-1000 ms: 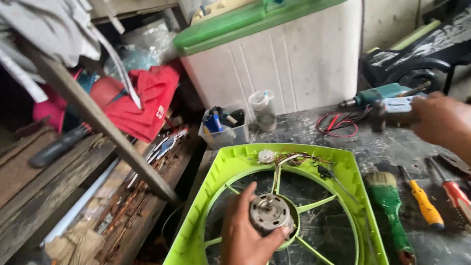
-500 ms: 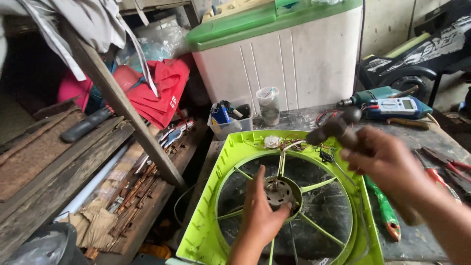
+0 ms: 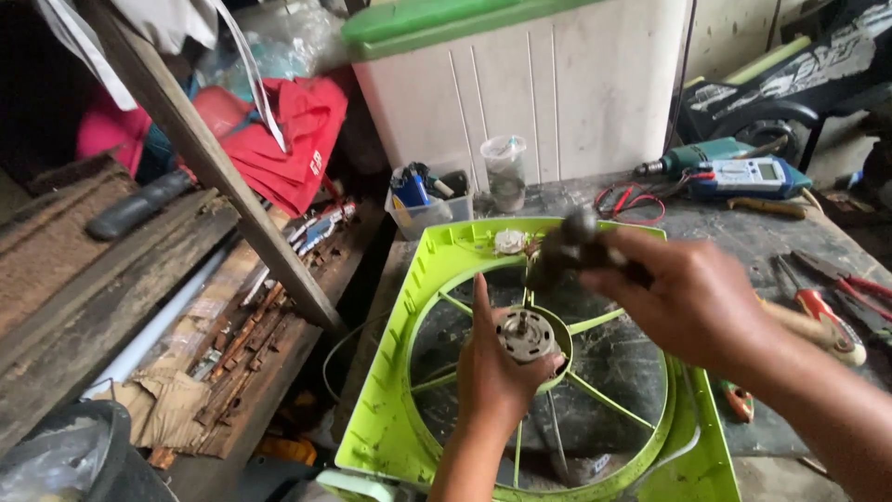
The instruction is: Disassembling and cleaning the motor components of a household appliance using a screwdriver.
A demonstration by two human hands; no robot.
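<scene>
A lime-green fan frame (image 3: 395,367) lies flat on the dark workbench, its spokes meeting at a round hub. A small silver motor (image 3: 525,335) sits in that hub, and my left hand (image 3: 492,376) holds it from below. My right hand (image 3: 692,297) hovers just above the frame, shut on a dark cordless tool (image 3: 576,249) whose tip points toward the frame's top edge near a white part (image 3: 509,242).
A multimeter (image 3: 753,175) with red leads, a teal drill (image 3: 697,156), pliers and a screwdriver (image 3: 822,311) lie on the bench at right. A clear cup (image 3: 506,172) and small bin (image 3: 423,204) stand behind the frame. Wooden planks and a slanted beam (image 3: 214,167) fill the left.
My right hand left the drill and multimeter at the back right and came down over the frame holding the dark tool. My left hand stayed on the motor.
</scene>
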